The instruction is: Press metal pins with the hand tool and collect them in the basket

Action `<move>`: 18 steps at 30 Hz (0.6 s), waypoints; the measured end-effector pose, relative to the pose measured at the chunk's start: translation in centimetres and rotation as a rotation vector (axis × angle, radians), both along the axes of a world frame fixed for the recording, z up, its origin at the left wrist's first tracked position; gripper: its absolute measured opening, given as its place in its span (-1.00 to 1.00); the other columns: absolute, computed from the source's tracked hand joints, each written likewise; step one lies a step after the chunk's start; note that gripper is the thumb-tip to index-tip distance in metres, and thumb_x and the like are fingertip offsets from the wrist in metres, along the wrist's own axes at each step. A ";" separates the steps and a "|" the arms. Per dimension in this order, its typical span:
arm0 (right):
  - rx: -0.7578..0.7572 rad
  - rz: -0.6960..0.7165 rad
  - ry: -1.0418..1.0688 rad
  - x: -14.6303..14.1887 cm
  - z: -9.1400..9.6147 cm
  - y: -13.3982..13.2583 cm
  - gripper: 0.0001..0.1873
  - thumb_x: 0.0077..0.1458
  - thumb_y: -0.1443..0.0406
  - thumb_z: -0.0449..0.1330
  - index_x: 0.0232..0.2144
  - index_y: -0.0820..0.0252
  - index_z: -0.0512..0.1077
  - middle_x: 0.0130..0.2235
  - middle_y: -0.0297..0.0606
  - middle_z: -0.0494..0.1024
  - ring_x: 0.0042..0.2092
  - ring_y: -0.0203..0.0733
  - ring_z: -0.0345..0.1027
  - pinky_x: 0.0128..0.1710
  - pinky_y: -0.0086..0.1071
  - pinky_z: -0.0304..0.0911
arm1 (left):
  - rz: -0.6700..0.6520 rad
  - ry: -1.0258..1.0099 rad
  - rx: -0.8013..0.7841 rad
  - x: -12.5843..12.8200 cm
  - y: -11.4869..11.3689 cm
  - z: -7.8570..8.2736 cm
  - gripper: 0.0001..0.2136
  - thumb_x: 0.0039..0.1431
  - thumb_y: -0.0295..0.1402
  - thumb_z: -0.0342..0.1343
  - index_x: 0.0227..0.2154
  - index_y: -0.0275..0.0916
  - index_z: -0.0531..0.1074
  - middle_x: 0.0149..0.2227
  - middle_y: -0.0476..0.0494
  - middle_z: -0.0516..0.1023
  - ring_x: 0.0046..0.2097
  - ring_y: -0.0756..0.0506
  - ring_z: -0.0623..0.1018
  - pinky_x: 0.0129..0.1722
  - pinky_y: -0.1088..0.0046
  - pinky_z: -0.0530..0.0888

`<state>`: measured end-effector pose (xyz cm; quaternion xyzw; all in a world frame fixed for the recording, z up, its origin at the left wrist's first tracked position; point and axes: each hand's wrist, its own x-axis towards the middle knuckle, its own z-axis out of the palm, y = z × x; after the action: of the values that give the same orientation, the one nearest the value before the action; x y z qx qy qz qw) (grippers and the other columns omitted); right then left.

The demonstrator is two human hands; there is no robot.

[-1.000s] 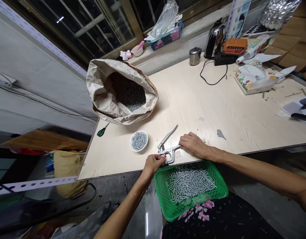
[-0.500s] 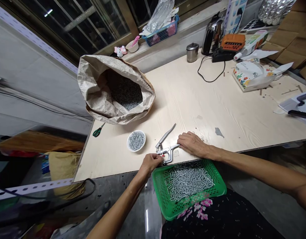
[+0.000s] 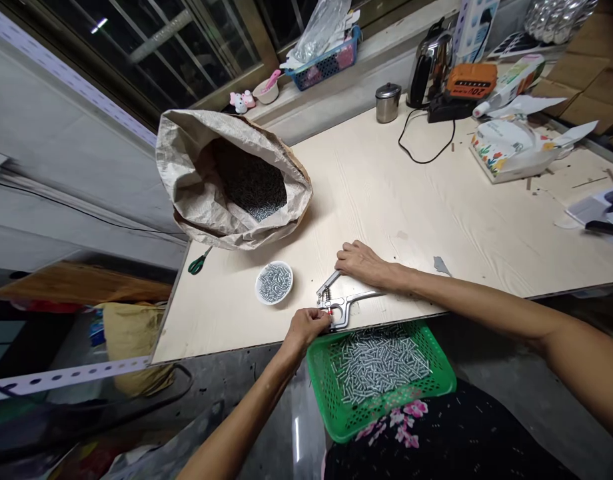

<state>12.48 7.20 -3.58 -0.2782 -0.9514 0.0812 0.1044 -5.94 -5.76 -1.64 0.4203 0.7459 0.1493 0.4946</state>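
A pair of silver snap-fastener pliers (image 3: 344, 307) lies on the table near its front edge, with a spring and a red part at its jaws. My right hand (image 3: 364, 263) is closed over the end of the upper handle, while the lower handle passes beneath my wrist. At the jaws, my left hand (image 3: 309, 325) pinches with thumb and fingers; whatever is between them is too small to make out. Just below, a green basket (image 3: 319, 400) holds many small metal pins or tubes (image 3: 381, 363). To the left stands a white bowl (image 3: 259, 293) of similar small metal pieces.
A large open sack (image 3: 186, 160) with dark metal pieces inside stands at the table's left back. Green-handled scissors (image 3: 196, 265) lie by the left edge. Farther back are a metal canister (image 3: 388, 103), a kettle (image 3: 429, 63), an orange-and-black device (image 3: 469, 81) and a tissue pack (image 3: 506, 150).
My right hand has moved from the lower handle up and left onto the upper handle. The upper handle now sits under its fingers. My left hand stays at the jaws.
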 end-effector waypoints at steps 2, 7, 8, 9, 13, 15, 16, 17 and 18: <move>0.022 0.026 -0.024 -0.8 -0.1 0.4 -0.79 0.24 0.38 0.01 -0.38 0.19 0.42 -0.29 -0.20 0.47 -0.17 -0.08 0.15 -0.23 -0.23 -0.03 | 0.002 0.009 0.002 0.1 0.0 -0.1 -0.70 -0.29 -0.12 0.17 -0.71 -0.28 0.31 -0.70 0.08 0.23 -0.59 0.09 0.15 -0.54 0.51 0.04; -0.020 -0.028 0.029 -0.1 -0.4 0.1 -0.74 0.17 0.18 0.14 -0.17 0.24 0.41 -0.16 -0.11 0.46 -0.11 -0.04 0.19 -0.13 -0.20 0.07 | 0.025 0.041 0.000 0.1 -0.1 0.0 -0.68 -0.30 -0.10 0.19 -0.69 -0.29 0.35 -0.69 0.06 0.26 -0.59 0.08 0.18 -0.55 0.52 0.05; -0.036 -0.028 0.045 0.5 -0.4 -0.1 -0.60 0.13 0.10 0.18 -0.09 0.26 0.38 -0.11 -0.08 0.45 -0.08 -0.02 0.20 -0.09 -0.18 0.09 | 0.027 0.039 -0.004 0.1 -0.1 0.1 -0.68 -0.31 -0.09 0.19 -0.69 -0.29 0.34 -0.69 0.06 0.26 -0.59 0.08 0.18 -0.55 0.52 0.05; -0.054 -0.021 0.056 1.2 -0.4 -0.3 -0.42 0.07 0.00 0.20 0.00 0.28 0.33 -0.06 -0.03 0.43 -0.04 0.02 0.20 -0.04 -0.14 0.09 | 0.027 0.037 -0.007 0.2 -0.2 0.1 -0.67 -0.31 -0.08 0.19 -0.69 -0.29 0.34 -0.69 0.06 0.26 -0.59 0.08 0.18 -0.55 0.52 0.05; -0.139 0.044 0.040 3.6 -0.4 -1.1 0.06 -0.16 -0.24 0.20 0.20 0.33 0.12 0.19 0.15 0.22 0.19 0.23 0.03 0.12 0.05 -0.01 | 0.020 0.043 0.016 0.0 -0.4 0.0 -0.68 -0.27 -0.09 0.17 -0.68 -0.30 0.36 -0.67 0.06 0.26 -0.57 0.07 0.18 -0.53 0.52 0.06; -0.166 0.069 0.044 4.3 -0.5 -1.3 0.09 -0.17 -0.25 0.20 0.23 0.29 0.07 0.24 0.13 0.14 0.25 0.26 -0.07 0.15 0.06 -0.04 | 0.018 0.051 0.027 -0.1 -0.5 -0.1 -0.70 -0.25 -0.12 0.17 -0.65 -0.31 0.39 -0.65 0.05 0.27 -0.56 0.07 0.20 -0.52 0.52 0.08; -0.173 0.078 0.051 4.5 -0.6 -1.3 0.08 -0.17 -0.24 0.21 0.23 0.28 0.07 0.25 0.12 0.13 0.27 0.25 -0.08 0.16 0.06 -0.05 | 0.018 0.051 0.027 -0.1 -0.5 -0.2 -0.71 -0.24 -0.13 0.16 -0.65 -0.31 0.39 -0.65 0.05 0.28 -0.56 0.07 0.20 -0.52 0.52 0.08; -0.176 0.083 0.059 4.6 -0.7 -1.3 0.07 -0.17 -0.22 0.23 0.23 0.27 0.07 0.25 0.11 0.13 0.27 0.24 -0.09 0.17 0.05 -0.05 | 0.017 0.050 0.025 -0.1 -0.6 -0.2 -0.71 -0.24 -0.13 0.16 -0.64 -0.31 0.40 -0.65 0.05 0.28 -0.56 0.06 0.20 -0.52 0.52 0.08; -0.178 0.087 0.065 4.6 -0.8 -1.3 0.07 -0.17 -0.21 0.24 0.23 0.26 0.07 0.25 0.10 0.13 0.28 0.23 -0.10 0.17 0.05 -0.04 | 0.019 0.048 0.025 -0.1 -0.6 -0.2 -0.71 -0.24 -0.13 0.17 -0.65 -0.31 0.40 -0.65 0.05 0.28 -0.56 0.06 0.20 -0.52 0.52 0.08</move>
<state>17.09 5.90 -4.43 -0.2420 -0.9477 0.1787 0.1066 -6.08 -6.36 -1.85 0.4229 0.7596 0.1530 0.4698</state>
